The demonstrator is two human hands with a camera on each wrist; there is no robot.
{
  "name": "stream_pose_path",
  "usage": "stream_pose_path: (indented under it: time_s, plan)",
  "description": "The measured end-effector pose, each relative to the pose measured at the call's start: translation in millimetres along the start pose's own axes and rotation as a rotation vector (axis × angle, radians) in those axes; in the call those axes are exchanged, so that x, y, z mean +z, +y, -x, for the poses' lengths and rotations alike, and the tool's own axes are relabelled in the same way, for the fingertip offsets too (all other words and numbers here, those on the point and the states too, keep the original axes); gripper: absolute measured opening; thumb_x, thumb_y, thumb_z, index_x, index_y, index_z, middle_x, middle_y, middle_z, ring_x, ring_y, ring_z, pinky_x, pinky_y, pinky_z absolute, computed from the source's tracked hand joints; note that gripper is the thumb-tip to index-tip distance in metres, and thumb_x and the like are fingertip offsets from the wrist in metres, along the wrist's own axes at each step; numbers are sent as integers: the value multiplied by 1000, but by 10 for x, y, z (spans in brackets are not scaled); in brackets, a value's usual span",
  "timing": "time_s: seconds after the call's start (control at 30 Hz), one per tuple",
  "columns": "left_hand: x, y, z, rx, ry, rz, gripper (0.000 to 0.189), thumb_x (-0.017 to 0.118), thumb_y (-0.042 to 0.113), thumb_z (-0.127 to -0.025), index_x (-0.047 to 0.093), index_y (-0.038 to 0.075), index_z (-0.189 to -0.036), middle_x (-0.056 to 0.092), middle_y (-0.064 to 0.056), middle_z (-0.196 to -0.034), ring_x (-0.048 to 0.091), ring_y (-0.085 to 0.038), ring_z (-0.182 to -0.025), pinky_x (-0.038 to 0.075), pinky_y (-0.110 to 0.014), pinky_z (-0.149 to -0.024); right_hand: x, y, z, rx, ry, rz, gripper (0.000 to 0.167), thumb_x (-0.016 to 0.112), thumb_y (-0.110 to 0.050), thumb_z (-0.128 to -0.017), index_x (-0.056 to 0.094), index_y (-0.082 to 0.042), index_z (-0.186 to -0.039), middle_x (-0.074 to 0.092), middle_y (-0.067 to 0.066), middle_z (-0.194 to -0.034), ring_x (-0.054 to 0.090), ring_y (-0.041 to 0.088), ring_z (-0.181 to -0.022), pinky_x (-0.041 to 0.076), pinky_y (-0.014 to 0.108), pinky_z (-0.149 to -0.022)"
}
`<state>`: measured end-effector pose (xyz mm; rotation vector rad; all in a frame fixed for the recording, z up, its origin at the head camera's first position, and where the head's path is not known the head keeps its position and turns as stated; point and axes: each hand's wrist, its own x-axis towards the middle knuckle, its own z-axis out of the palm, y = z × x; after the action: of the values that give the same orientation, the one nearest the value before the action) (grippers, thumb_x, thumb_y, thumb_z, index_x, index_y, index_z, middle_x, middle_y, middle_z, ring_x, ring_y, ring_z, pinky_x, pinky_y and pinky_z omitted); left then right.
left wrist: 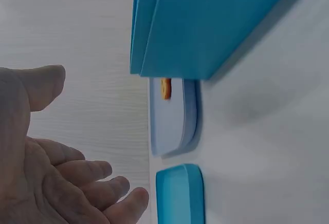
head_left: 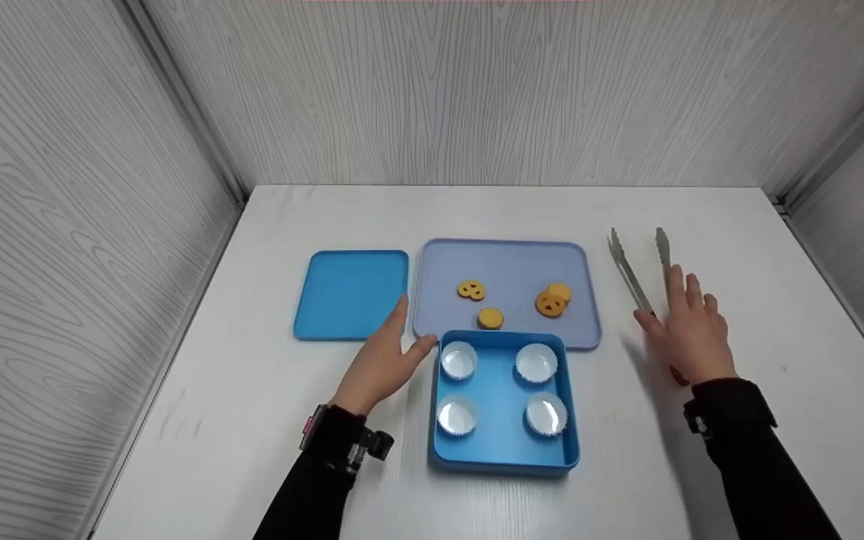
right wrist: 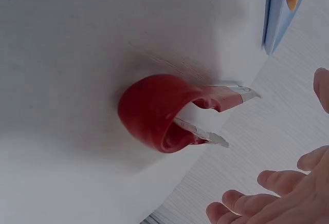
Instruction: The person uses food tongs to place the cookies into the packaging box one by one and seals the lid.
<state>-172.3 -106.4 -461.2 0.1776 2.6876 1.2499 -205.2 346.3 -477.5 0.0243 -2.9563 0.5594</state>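
Observation:
My left hand (head_left: pixel 379 366) hovers with straight fingers just left of a blue box (head_left: pixel 503 457), its thumb near the box's upper left corner. Inside the box stand several white paper baking cups (head_left: pixel 536 363), one toward each corner. On the right, my right hand (head_left: pixel 693 337) is held over a pair of tongs (head_left: pixel 631 277), fingers spread and holding nothing. The tongs lie with metal tips apart and pointing away; their red handle (right wrist: pixel 149 108) shows in the right wrist view, while my hand hides most of it in the head view.
Behind the box lies a lavender tray (head_left: pixel 507 262) with a yellow pretzel-shaped cookie (head_left: pixel 471 290), a round yellow cookie (head_left: pixel 490 318), and a brown cookie (head_left: pixel 550 304) overlapping another yellow one (head_left: pixel 560 292). A flat blue tray (head_left: pixel 353 292) lies to its left. Grey walls (head_left: pixel 447 90) enclose the table.

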Motion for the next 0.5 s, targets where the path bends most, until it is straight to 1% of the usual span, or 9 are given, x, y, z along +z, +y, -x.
stream_pose_path:
  time_s: [0.07, 0.13, 0.23, 0.3, 0.37, 0.5]
  plan:
    - [31, 6, 22, -4, -9, 55, 86, 57, 50, -102, 14, 11, -165, 23, -12, -168, 30, -34, -152, 32, -51, -121, -6, 17, -4, 18, -7, -3, 91, 53, -51, -104, 4, -2, -164, 17, 41, -159, 24, 69, -134, 26, 82, -99]
    - [61, 4, 43, -9, -24, 119, 83, 59, 46, -102, 17, 10, -165, 26, -12, -168, 36, -35, -149, 36, -50, -119, -8, 34, -4, 36, -16, -3, 92, 51, -52, -104, 3, -2, -164, 20, 41, -157, 26, 68, -134, 27, 82, -97]
    - [100, 5, 86, -33, -55, 214, 81, 60, 43, -102, 21, 9, -164, 28, -11, -167, 40, -34, -147, 40, -49, -116, -2, 58, -7, 66, -34, 0, 93, 50, -55, -103, 4, -1, -164, 25, 41, -154, 27, 68, -133, 26, 81, -96]
    - [129, -2, 114, -56, -80, 272, 81, 62, 42, -102, 22, 8, -164, 29, -11, -167, 37, -32, -149, 39, -48, -117, 1, 71, -12, 81, -44, 3, 93, 50, -56, -103, 5, 0, -163, 28, 41, -150, 28, 68, -130, 26, 80, -96]
    - [160, -13, 140, -78, -95, 303, 82, 63, 42, -100, 23, 8, -163, 30, -12, -166, 38, -32, -148, 40, -48, -116, 5, 86, -21, 92, -56, 7, 93, 49, -56, -103, 7, 2, -162, 30, 42, -147, 30, 69, -128, 27, 79, -96]
    - [227, -46, 168, -108, -121, 336, 84, 67, 39, -98, 24, 7, -163, 33, -14, -165, 43, -35, -145, 46, -47, -111, 13, 118, -32, 105, -79, 4, 93, 49, -56, -103, 9, 6, -160, 32, 45, -143, 32, 69, -125, 28, 78, -95]
